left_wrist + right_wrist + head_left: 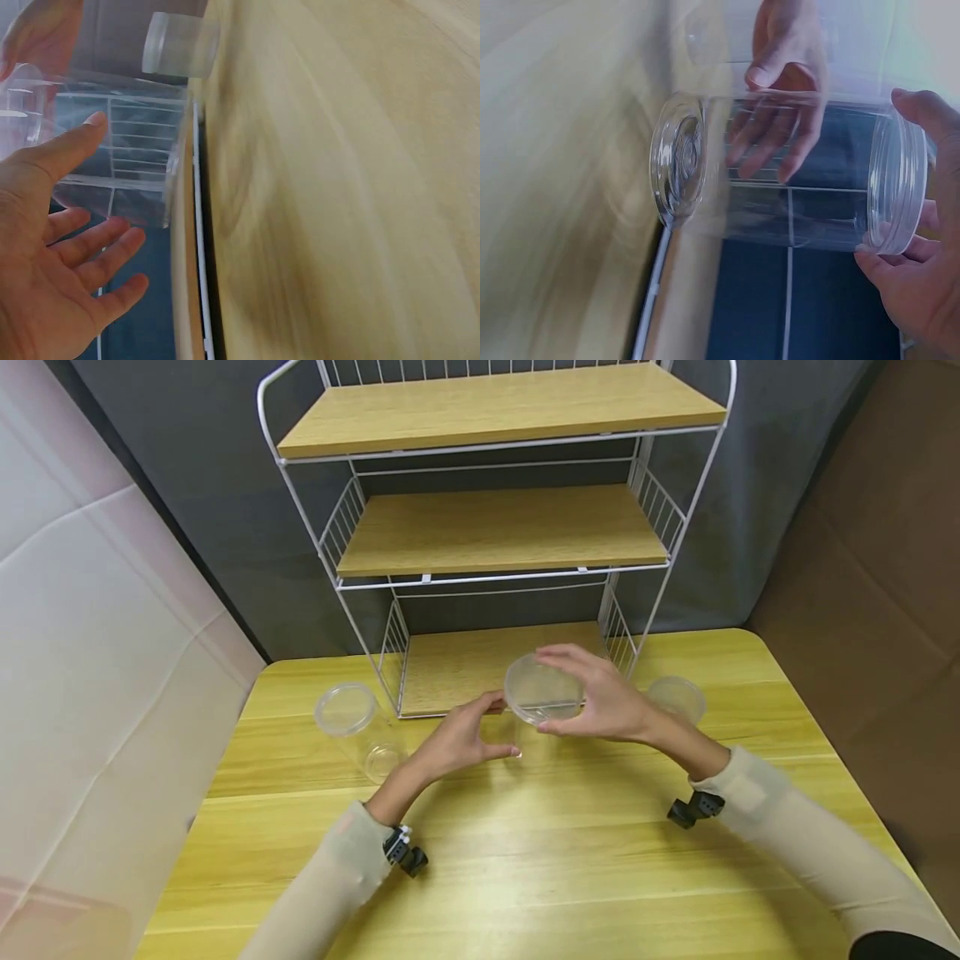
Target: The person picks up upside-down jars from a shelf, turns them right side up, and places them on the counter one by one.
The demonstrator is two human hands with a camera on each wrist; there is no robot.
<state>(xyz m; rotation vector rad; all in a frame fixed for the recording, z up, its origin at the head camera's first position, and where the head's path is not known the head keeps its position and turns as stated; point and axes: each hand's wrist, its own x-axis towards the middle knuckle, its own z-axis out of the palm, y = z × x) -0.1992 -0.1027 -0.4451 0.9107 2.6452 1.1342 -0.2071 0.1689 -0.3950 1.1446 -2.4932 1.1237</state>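
A tall clear plastic jar (pixel 772 172) stands at the front of the shelf rack, held at its top rim by the thumb and fingers of my right hand (pixel 596 697). In the right wrist view its ringed base is close over the table. My left hand (pixel 465 739) is at the jar's left side, thumb and fingers spread apart, gripping nothing. The left wrist view shows those spread fingers (pixel 112 244) beside the jar wall. Another tall clear jar (pixel 347 710) stands on the table to the left, beyond my left wrist.
A smaller clear container (pixel 678 695) stands right of the rack, partly behind my right forearm. The white wire rack has a top board (pixel 495 406), a middle board (pixel 502 527) and a bottom board (pixel 457 668). A brown panel (pixel 877 568) borders the yellow table (pixel 525 877) on the right.
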